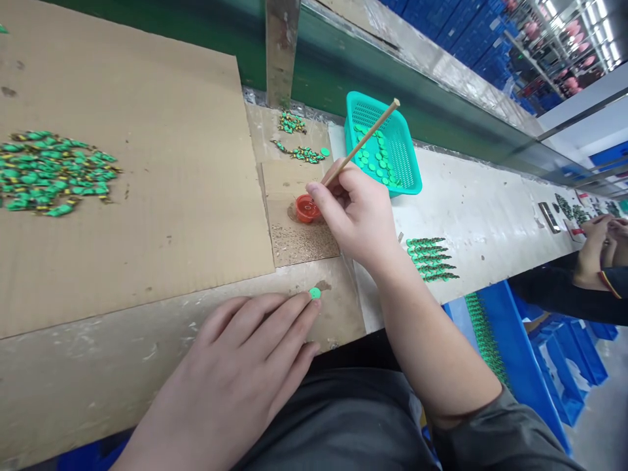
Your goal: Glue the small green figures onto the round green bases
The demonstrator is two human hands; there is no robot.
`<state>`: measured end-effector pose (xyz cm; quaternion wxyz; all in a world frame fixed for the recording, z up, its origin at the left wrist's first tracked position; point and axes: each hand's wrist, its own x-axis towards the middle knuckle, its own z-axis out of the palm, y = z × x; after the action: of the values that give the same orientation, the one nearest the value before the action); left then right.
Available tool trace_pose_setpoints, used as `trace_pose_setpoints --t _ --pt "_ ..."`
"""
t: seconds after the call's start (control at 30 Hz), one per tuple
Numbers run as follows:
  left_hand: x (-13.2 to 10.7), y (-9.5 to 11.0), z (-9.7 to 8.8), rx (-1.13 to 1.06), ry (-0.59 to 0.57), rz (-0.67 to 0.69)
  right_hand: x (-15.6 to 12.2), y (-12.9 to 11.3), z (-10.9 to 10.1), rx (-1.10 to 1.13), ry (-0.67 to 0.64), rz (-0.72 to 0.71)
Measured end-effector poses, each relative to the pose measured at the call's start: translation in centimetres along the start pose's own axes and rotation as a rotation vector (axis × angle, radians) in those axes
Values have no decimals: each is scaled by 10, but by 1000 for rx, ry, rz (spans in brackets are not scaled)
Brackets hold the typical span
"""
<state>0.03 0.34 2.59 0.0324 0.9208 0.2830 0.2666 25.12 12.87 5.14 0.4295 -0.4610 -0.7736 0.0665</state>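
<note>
My right hand is closed round a thin wooden stick, held like a pen and slanting up to the right. Its lower end is hidden by my fingers, over a small red cup that looks to contain liquid. My left hand lies flat near the front edge of the bench, fingers stretched out. Its fingertips touch a small round green disc on the bench. Behind my right hand stands a teal plastic basket with many such green discs inside.
Small green, dark and yellow pieces are heaped on a cardboard sheet. Smaller piles lie beyond the cup. Assembled pieces stand in rows to the right. A blue bin is below the bench; another person's hands are farther right.
</note>
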Motion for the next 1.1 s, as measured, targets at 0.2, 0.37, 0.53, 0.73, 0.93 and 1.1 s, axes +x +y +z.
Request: trace_pose_setpoints --t 0.2,0.37,0.53,0.73,0.93,1.1 --pt "2 1 -2 1 -11 -11 -27 -42 -20 11 61 116" --pt "0 2 -1 -20 -26 2 -86 -81 -25 52 77 161" --pt "-5 4 2 -43 -54 -53 -114 -86 -20 79 32 215" --pt "-3 6 1 -47 -58 -63 -114 -83 -19 58 -13 161" --pt "-6 7 2 -50 -64 -65 -114 -83 -20 50 -37 143" --pt "-11 7 4 -118 -73 -118 -113 -83 -22 32 -55 141"
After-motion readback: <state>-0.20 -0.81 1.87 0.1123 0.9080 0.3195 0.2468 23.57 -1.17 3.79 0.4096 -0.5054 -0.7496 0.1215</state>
